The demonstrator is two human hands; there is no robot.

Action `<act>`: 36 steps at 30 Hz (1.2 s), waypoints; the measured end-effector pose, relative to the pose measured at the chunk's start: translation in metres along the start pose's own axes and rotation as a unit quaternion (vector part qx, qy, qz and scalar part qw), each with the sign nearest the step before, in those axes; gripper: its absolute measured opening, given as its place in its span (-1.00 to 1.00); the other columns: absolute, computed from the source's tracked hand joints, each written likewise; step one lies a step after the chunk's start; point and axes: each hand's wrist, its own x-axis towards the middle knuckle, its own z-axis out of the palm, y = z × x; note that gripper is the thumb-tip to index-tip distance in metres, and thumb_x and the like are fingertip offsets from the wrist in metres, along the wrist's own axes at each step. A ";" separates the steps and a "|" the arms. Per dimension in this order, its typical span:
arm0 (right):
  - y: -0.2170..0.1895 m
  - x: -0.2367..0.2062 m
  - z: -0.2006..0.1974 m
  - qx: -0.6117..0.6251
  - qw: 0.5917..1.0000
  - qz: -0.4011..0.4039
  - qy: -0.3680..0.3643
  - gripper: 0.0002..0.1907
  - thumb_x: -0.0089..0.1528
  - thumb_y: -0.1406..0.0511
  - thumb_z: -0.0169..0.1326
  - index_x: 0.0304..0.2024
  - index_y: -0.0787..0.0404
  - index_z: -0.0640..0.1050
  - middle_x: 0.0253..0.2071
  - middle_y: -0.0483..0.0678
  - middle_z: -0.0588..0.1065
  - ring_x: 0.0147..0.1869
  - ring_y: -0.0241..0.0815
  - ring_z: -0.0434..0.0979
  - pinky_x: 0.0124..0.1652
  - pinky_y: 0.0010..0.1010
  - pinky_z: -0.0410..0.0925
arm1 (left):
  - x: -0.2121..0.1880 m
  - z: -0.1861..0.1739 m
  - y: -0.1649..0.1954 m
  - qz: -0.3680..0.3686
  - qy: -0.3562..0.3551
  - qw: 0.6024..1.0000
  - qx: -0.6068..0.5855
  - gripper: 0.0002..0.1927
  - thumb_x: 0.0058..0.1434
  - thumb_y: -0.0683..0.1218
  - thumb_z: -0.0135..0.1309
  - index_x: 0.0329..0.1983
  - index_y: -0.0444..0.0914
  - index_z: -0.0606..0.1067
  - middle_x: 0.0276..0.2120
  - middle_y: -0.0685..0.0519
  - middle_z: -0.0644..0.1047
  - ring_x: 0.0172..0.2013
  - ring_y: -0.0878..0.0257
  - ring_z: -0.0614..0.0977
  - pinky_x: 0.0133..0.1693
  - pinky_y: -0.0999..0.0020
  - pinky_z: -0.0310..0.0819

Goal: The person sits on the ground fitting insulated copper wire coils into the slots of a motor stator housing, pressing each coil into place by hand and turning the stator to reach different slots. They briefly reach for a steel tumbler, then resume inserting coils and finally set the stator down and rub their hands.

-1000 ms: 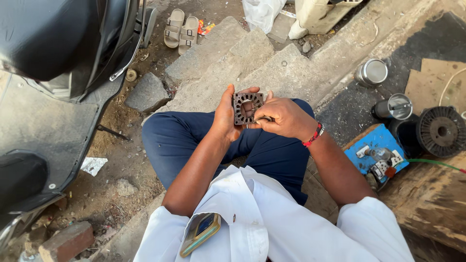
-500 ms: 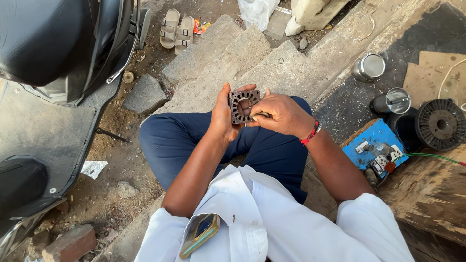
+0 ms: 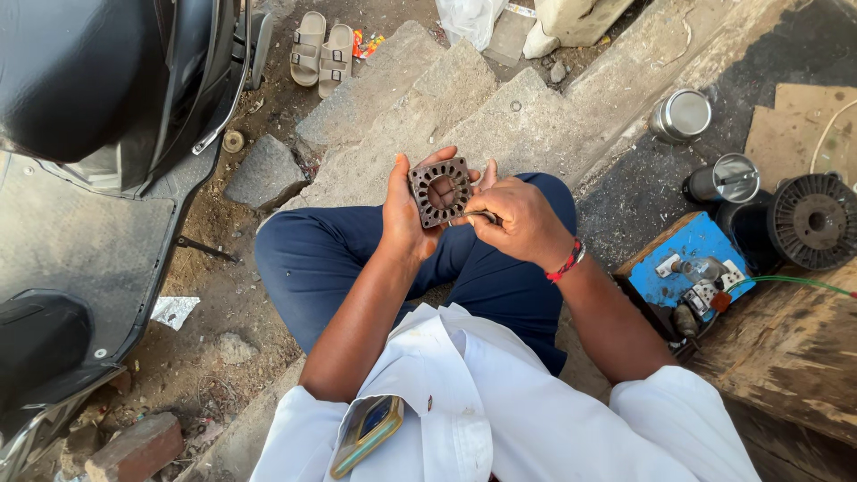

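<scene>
I sit cross-legged in dark blue trousers, both hands raised over my knees. My left hand (image 3: 403,212) grips a dark, square metal core (image 3: 441,192) with a round hole in the middle and a ring of small slots. My right hand (image 3: 518,219) rests against the core's lower right edge, pinching a thin metal tool (image 3: 480,215) whose tip touches the core. A red thread band circles my right wrist.
A black scooter (image 3: 98,116) fills the left side. Stone slabs (image 3: 446,98) lie ahead, with sandals (image 3: 321,46) beyond. At right stand two metal cups (image 3: 683,114), a black wire spool (image 3: 814,220) and a blue winding device (image 3: 687,268) on wooden planks.
The view has shifted slightly. My hands stay together on the core, with the right hand working the tool along its edge.
</scene>
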 end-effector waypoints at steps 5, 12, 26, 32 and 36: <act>-0.008 -0.012 0.014 -0.026 0.996 0.032 0.084 -0.88 0.15 0.41 0.25 -0.27 0.21 0.58 -0.34 0.01 0.56 -0.26 0.01 0.55 -0.23 -0.21 0.39 | -0.001 -0.006 -0.012 0.008 0.018 0.999 -0.036 -0.20 0.45 0.37 -0.64 0.35 -0.23 0.34 0.01 -0.24 0.58 -0.03 -0.05 0.65 -0.09 0.07 0.64; -0.012 -0.017 0.022 -0.058 0.989 0.050 0.127 -0.88 0.17 0.44 0.22 -0.25 0.21 0.57 -0.38 -0.02 0.54 -0.30 -0.01 0.53 -0.25 -0.24 0.36 | -0.001 -0.008 -0.021 0.008 0.042 0.998 -0.035 -0.20 0.44 0.36 -0.66 0.33 -0.24 0.34 0.00 -0.25 0.56 0.02 -0.04 0.65 -0.04 -0.01 0.64; -0.015 -0.005 0.005 -0.062 0.994 0.026 0.087 -0.88 0.17 0.42 0.26 -0.26 0.20 0.58 -0.46 -0.06 0.48 -0.37 -0.04 0.48 -0.28 -0.22 0.30 | -0.009 -0.007 -0.015 0.000 0.000 0.999 -0.043 -0.18 0.45 0.40 -0.65 0.35 -0.22 0.33 0.03 -0.24 0.56 0.07 -0.08 0.62 0.01 -0.10 0.60; -0.012 -0.004 0.002 -0.056 0.995 0.036 0.070 -0.88 0.16 0.41 0.27 -0.26 0.19 0.59 -0.47 -0.06 0.47 -0.37 -0.04 0.50 -0.30 -0.22 0.32 | -0.011 -0.007 -0.016 -0.006 0.002 0.999 -0.041 -0.17 0.45 0.41 -0.65 0.35 -0.24 0.33 0.04 -0.27 0.56 0.09 -0.08 0.62 0.07 -0.09 0.61; -0.007 -0.003 0.000 -0.052 0.996 0.026 0.064 -0.86 0.15 0.41 0.27 -0.24 0.21 0.58 -0.46 -0.05 0.47 -0.36 -0.04 0.49 -0.29 -0.22 0.32 | -0.012 -0.005 -0.014 -0.025 0.006 0.999 -0.039 -0.19 0.43 0.40 -0.63 0.33 -0.22 0.33 0.04 -0.22 0.57 0.07 -0.05 0.63 0.01 -0.13 0.62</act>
